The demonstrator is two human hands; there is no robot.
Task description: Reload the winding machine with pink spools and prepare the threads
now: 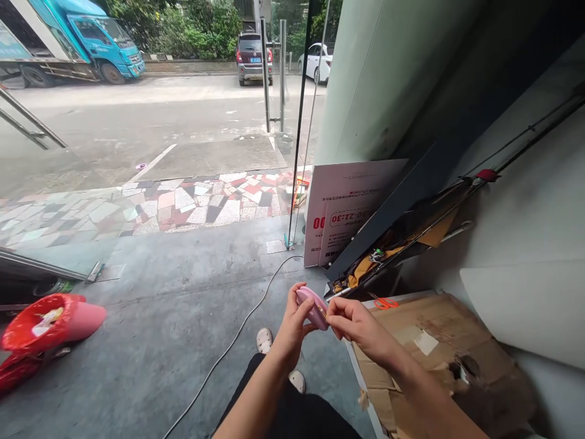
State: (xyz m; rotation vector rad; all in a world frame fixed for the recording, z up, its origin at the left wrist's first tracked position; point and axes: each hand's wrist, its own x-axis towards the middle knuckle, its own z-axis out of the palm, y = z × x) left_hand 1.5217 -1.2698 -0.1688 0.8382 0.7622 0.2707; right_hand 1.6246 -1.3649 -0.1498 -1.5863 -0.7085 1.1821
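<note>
A round, flat pink case [311, 307] is held up in front of me, tilted on its edge. My left hand [296, 320] is closed around its left side, thumb on the face towards me. At the lower right rim, my right hand [351, 319] pinches with thumb and forefinger. A small yellowish bit shows by those fingertips, too small to name. Whether it is part of the case I cannot tell. Orange-handled scissors [384, 303] lie on a cardboard-covered surface [411, 353] just beyond my right hand.
A pink bin with a red bag [85, 321] stands at left. A grey cable [237, 334] crosses the floor near my feet. Ahead are glass doors with metal handles [283, 73]; a printed board [338, 207] leans by a pillar. Fishing rods [507, 160] lean at right.
</note>
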